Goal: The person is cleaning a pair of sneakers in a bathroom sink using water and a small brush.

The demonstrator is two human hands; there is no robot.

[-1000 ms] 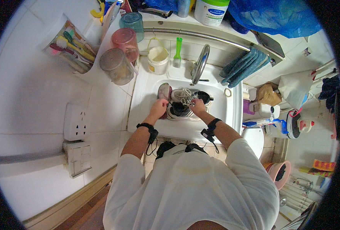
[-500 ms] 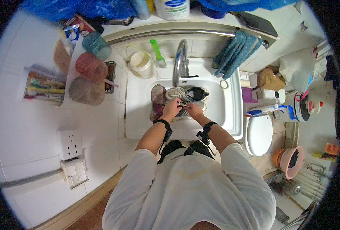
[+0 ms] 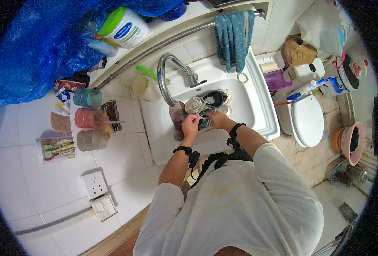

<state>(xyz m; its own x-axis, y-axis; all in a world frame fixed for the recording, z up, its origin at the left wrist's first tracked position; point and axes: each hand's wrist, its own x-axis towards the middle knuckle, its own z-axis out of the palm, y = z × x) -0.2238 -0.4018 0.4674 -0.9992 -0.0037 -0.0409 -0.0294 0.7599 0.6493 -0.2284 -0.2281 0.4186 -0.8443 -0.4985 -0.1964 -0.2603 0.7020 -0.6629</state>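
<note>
Two dark sneakers with pale soles and white laces lie side by side in the white sink [image 3: 250, 106]. The far sneaker [image 3: 216, 99] has its laces bunched at the toe end. Over the near sneaker [image 3: 204, 123] both hands work close together. My left hand [image 3: 190, 124] is closed in a pinch at a white shoelace. My right hand [image 3: 218, 119] has its bent fingers closed on the near sneaker's side, partly hiding it. A stained, reddish-grey insole [image 3: 177, 119] lies left of the sneakers, beside my left hand.
The chrome faucet [image 3: 163, 79] arches over the sink's left part. Behind it stand a white tub [image 3: 144, 87] and a green-handled brush [image 3: 148, 72]. A blue towel [image 3: 235, 40] hangs from the rail. Cups [image 3: 88, 117] sit on the left wall; a toilet [image 3: 307, 119] stands right.
The view has turned and shifted, so the sink appears tilted. My hands have parted slightly over the near sneaker, with the left still at the lace.
</note>
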